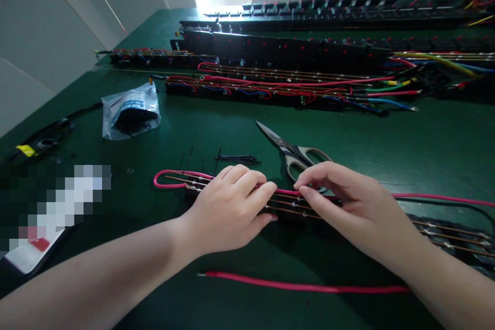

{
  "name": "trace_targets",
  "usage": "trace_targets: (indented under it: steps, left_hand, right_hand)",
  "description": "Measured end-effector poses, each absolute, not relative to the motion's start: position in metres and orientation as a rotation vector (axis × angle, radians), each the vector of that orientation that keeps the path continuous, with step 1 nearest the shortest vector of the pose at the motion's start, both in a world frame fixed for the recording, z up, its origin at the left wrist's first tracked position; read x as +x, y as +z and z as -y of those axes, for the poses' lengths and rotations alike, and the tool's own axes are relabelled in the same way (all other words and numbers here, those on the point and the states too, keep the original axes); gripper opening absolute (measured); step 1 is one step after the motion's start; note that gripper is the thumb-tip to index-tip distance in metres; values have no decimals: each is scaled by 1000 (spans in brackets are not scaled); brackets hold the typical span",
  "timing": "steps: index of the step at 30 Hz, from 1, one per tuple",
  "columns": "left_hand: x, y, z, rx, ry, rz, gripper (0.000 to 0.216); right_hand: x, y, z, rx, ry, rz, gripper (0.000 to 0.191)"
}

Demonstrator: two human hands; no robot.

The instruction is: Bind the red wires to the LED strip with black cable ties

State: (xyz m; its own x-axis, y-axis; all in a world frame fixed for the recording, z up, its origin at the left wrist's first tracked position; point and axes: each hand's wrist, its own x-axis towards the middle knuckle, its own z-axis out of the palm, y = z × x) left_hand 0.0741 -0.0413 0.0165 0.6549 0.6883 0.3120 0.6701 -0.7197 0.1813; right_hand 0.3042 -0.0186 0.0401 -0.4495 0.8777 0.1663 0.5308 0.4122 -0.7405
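Observation:
My left hand (235, 209) is closed over a black strip with copper rods (290, 205), its fingers wrapped across the rods and a red wire (170, 171). The wire loops past the strip's left end and runs along its far side. Thumb and index finger of my right hand (356, 201) pinch together at this wire, just right of my left hand. Whatever is between those fingertips is too small to make out. Thin black cable ties (218, 161) stand up from the strip's left part. Behind my right fingers, grey-handled scissors (284, 145) lie partly covered.
Several loose cable ties (242, 159) lie behind the strip. A plastic bag (133, 113) holds black items. Long black strips with wires (270, 87) line the back of the green table (216, 124). Another red wire (278, 284) lies in front, and a partly blurred white object (27, 258) at left.

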Motion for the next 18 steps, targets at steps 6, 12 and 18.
trace_targets:
  steps: [6, 12, 18]
  left_hand:
    - [74, 21, 41, 2723, 525, -1133, 27]
    - [72, 25, 38, 2622, 505, -1156, 26]
    - [72, 25, 37, 2598, 495, -1179, 28]
  right_hand:
    - [303, 43, 20, -1210, 834, 2142, 11]
    - [302, 41, 21, -1209, 822, 2157, 10]
    - [303, 41, 23, -1228, 791, 2124, 9]
